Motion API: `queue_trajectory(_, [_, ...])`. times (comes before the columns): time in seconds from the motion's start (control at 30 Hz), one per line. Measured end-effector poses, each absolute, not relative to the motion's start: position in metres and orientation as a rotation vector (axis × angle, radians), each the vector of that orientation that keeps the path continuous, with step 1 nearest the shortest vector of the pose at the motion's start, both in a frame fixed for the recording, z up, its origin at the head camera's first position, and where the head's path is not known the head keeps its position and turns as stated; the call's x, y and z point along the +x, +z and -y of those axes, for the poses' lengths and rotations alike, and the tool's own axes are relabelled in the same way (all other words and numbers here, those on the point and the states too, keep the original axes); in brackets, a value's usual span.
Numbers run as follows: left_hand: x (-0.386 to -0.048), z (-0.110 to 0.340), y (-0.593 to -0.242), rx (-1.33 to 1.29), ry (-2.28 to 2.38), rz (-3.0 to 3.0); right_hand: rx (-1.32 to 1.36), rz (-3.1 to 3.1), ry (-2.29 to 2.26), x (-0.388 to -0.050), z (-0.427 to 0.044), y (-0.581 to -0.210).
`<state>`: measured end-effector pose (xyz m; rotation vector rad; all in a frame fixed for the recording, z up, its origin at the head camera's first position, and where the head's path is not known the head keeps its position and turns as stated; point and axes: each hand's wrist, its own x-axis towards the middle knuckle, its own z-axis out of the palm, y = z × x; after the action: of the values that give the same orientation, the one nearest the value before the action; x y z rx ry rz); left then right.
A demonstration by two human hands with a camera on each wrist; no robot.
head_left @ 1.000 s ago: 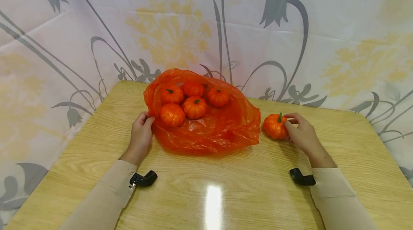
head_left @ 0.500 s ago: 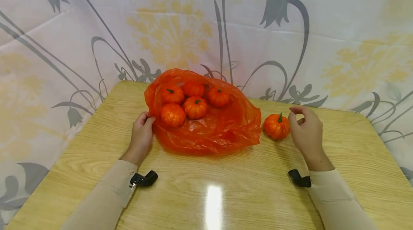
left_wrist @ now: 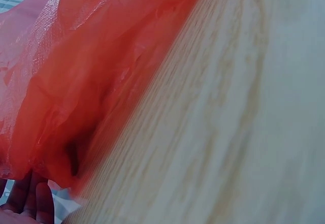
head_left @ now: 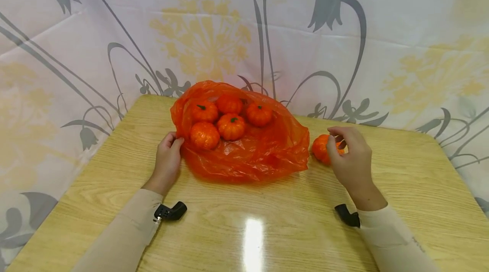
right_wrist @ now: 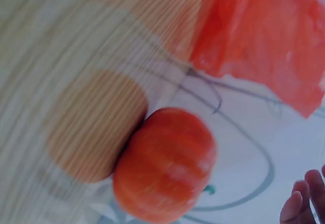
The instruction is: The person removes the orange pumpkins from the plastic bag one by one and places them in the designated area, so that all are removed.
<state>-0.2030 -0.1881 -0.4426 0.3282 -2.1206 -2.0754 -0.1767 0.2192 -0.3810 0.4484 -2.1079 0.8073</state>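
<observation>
A crinkled orange-red plastic bag lies with its mouth spread wide. Inside it sit several small orange pumpkins with green stems. At the bag's left edge my left hand pinches the plastic; the left wrist view shows its fingers under a fold. One more pumpkin stands on the table right of the bag, apart from it. My right hand hovers in front of this pumpkin, partly hiding it, fingers loosely bent and holding nothing. In the right wrist view a gap shows between the fingertips and the pumpkin.
Everything stands on a light wood-grain table with a bright reflection near its front. A flower-printed curtain hangs behind the table's back edge. Both sleeves carry a black wrist camera, one on the left and one on the right.
My right hand has let go of the loose pumpkin, drawn back to the right, then come left again in front of it. The left hand and the bag have stayed still.
</observation>
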Motion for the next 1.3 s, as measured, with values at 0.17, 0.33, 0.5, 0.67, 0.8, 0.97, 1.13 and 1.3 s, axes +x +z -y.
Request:
queue_trajectory(0.17, [-0.202,0.189,-0.442,0.319,-2.089,2.123,0.585,2.095,0.792,-0.170,-0.204,-0.382])
queue_trajectory(0.33, [-0.202,0.190,-0.441,0.323,-2.102,2.127,0.702,2.061,0.781,-0.163,-0.186,-0.380])
queue_trajectory(0.5, [-0.201,0.192,-0.440,0.349,-2.078,2.133,0.779,2.041,0.790,-0.163,-0.166,-0.376])
queue_trajectory(0.67, [-0.201,0.194,-0.440,0.340,-2.076,2.144,0.798,2.085,0.803,-0.162,-0.149,-0.372])
queue_trajectory(0.8, [-0.201,0.195,-0.440,0.342,-2.081,2.137,0.809,2.169,0.845,-0.159,-0.140,-0.373])
queue_trajectory(0.97, [-0.202,0.194,-0.441,0.342,-2.082,2.123,0.817,2.241,0.874,-0.160,-0.130,-0.373])
queue_trajectory(1.13, [-0.203,0.192,-0.444,0.348,-2.096,2.083,0.837,2.256,0.896,-0.166,-0.116,-0.371])
queue_trajectory(1.3, [-0.205,0.188,-0.444,0.337,-2.120,2.065,0.838,2.302,0.894,-0.172,-0.108,-0.369])
